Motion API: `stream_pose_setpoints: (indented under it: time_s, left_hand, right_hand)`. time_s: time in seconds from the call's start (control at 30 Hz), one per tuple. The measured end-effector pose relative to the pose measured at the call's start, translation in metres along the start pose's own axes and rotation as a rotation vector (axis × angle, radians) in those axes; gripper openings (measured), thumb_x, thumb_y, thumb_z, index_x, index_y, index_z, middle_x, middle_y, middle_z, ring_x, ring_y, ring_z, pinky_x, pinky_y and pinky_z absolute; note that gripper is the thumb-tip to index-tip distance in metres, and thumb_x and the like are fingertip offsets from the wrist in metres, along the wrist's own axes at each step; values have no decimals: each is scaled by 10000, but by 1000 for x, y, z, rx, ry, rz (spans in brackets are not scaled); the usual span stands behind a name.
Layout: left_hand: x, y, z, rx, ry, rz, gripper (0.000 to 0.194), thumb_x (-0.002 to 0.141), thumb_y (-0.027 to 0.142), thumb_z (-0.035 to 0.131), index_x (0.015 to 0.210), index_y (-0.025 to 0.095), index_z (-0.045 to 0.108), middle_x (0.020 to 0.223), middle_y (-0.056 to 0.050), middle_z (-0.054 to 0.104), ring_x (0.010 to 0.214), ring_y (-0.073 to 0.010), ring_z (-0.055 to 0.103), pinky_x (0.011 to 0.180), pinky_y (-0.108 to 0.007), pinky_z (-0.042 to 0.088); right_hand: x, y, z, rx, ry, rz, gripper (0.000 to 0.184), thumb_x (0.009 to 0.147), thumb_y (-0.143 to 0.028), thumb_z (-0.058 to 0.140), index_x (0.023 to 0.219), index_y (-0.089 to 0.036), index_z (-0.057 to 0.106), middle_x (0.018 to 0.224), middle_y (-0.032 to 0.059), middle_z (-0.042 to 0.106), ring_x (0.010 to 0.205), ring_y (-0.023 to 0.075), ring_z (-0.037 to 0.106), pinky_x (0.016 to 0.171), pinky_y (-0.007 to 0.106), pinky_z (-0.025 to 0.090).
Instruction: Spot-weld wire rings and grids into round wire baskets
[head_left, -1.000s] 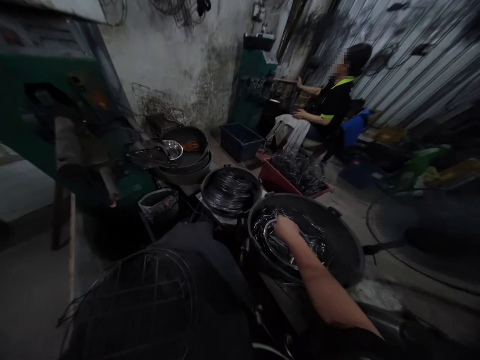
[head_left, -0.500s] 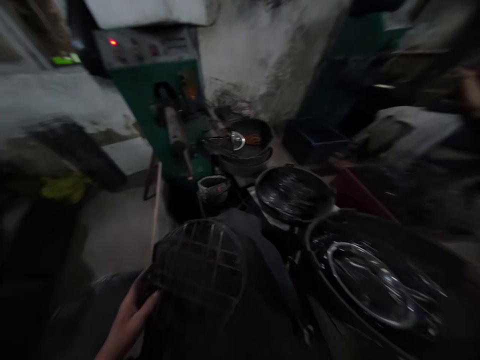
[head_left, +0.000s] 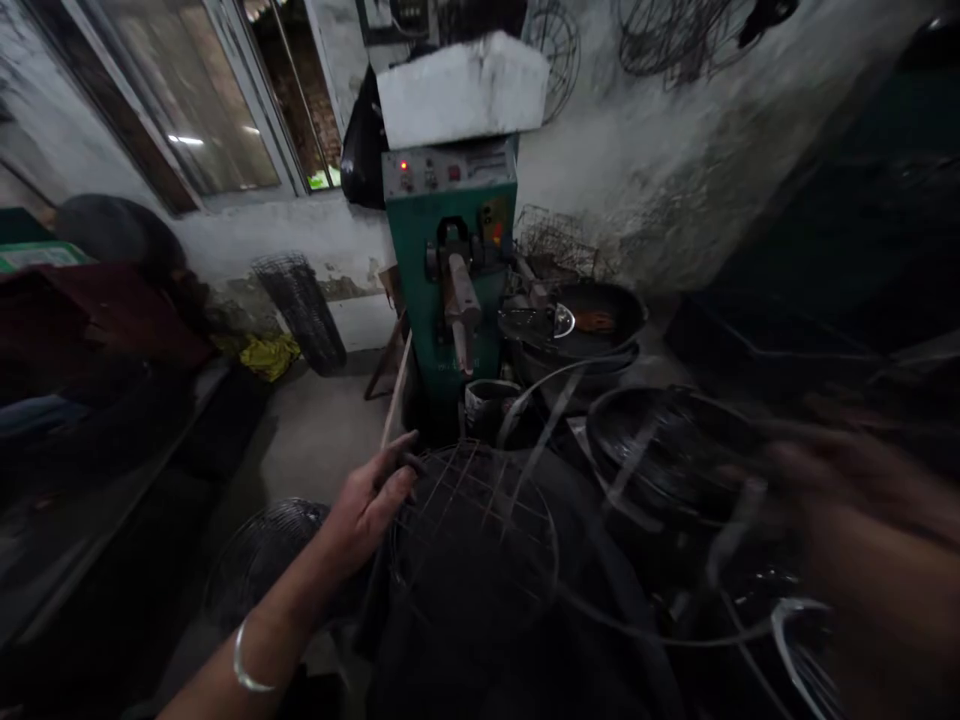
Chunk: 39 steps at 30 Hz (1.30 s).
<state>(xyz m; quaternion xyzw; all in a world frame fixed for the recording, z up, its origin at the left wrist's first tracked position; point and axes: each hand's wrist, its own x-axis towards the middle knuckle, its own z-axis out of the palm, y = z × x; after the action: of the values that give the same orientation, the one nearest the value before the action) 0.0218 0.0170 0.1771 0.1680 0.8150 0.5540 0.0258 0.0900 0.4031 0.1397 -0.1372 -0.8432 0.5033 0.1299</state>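
My left hand [head_left: 371, 505] rests on the left rim of a round wire grille [head_left: 480, 540] that lies over my dark-clothed lap, fingers curled round its edge. A bracelet shows on that wrist. My right hand [head_left: 855, 500] is at the right, smeared by motion, so its fingers cannot be read. A thin shiny metal ring [head_left: 570, 390] arcs in a blur over the grille towards that hand. A black basin [head_left: 660, 450] of wire rings stands just beyond the grille.
A green machine [head_left: 450, 230] with a red light stands ahead. Beside it are a dark pan [head_left: 600, 320] and a small bucket [head_left: 487, 400]. A second grille [head_left: 262, 550] lies on the floor at left, near a mesh roll [head_left: 300, 310] under the window [head_left: 187, 100].
My view has swung left from the basins to the machine. My right hand has left the basin and sweeps across with a metal ring. My left hand stays at the grille's rim.
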Motion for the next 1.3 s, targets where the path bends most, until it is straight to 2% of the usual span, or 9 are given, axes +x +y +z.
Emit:
stream_pose_setpoints:
  time_s: [0.07, 0.13, 0.2, 0.27, 0.4, 0.57, 0.77, 1.13, 1.3]
  left_hand:
    - [0, -3, 6, -38, -26, -21, 591, 932, 559, 498, 1345, 148, 599, 1077, -92, 691, 973, -259, 658, 866, -320, 564]
    - [0, -14, 7, -20, -22, -38, 554, 920, 546, 530, 1288, 149, 649, 1093, -91, 697, 1069, -282, 640, 924, -328, 549]
    - [2, -28, 3, 20, -16, -39, 502, 909, 496, 557, 1256, 153, 673, 1072, -85, 711, 1053, -284, 655, 932, -345, 550]
    - [9, -40, -2, 87, 4, -19, 457, 910, 446, 547, 1236, 157, 687, 1032, -79, 725, 984, -279, 679, 929, -376, 553]
    - [32, -59, -5, 281, 69, 83, 394, 889, 388, 518, 1083, 141, 755, 968, -95, 718, 899, -270, 683, 907, -381, 547]
    - [50, -75, 3, 314, -13, 32, 323, 827, 369, 547, 924, 170, 782, 859, -85, 718, 829, -247, 680, 835, -341, 552]
    - [45, -81, 5, 231, -25, 44, 319, 885, 362, 537, 1011, 168, 756, 964, -71, 739, 895, -242, 693, 871, -330, 544]
    - [39, -99, 12, 313, 44, 100, 318, 936, 336, 482, 1077, 181, 722, 1019, -55, 734, 936, -207, 696, 894, -327, 566]
    - [36, -95, 16, 339, 76, 34, 315, 935, 338, 467, 1055, 189, 718, 967, -48, 737, 886, -208, 701, 849, -318, 577]
  right_hand:
    - [-15, -22, 30, 178, 104, 93, 482, 844, -671, 558, 1099, -265, 607, 841, 118, 736, 531, 249, 617, 445, 391, 501]
    - [-24, -34, 65, 378, -18, 159, 487, 821, -635, 597, 1072, -217, 580, 775, 96, 720, 433, 181, 516, 393, 327, 428]
    - [-27, -36, 90, 335, -82, 106, 442, 838, -596, 579, 1051, -209, 596, 803, 88, 723, 512, 192, 566, 470, 330, 466]
    - [-25, -31, 103, 160, -150, 7, 359, 850, -551, 560, 976, -223, 634, 826, 74, 724, 667, 232, 643, 605, 358, 513]
    - [-19, -20, 105, -51, -259, -50, 303, 875, -510, 515, 886, -239, 650, 760, 41, 694, 704, 241, 657, 636, 358, 513]
    - [-18, -16, 107, 23, -228, -56, 345, 878, -444, 540, 1120, -221, 645, 1072, 86, 725, 985, 271, 685, 806, 369, 567]
    - [-10, -11, 110, 63, -230, -32, 429, 877, -450, 535, 1198, -199, 668, 1127, 93, 724, 1020, 289, 683, 859, 407, 580]
    - [-10, -9, 117, 0, -198, -66, 426, 907, -452, 490, 1201, -214, 686, 1147, 82, 712, 1051, 275, 664, 937, 454, 542]
    - [-3, -9, 117, -58, -167, -112, 421, 925, -463, 481, 1208, -222, 681, 1151, 76, 714, 1086, 286, 651, 958, 473, 528]
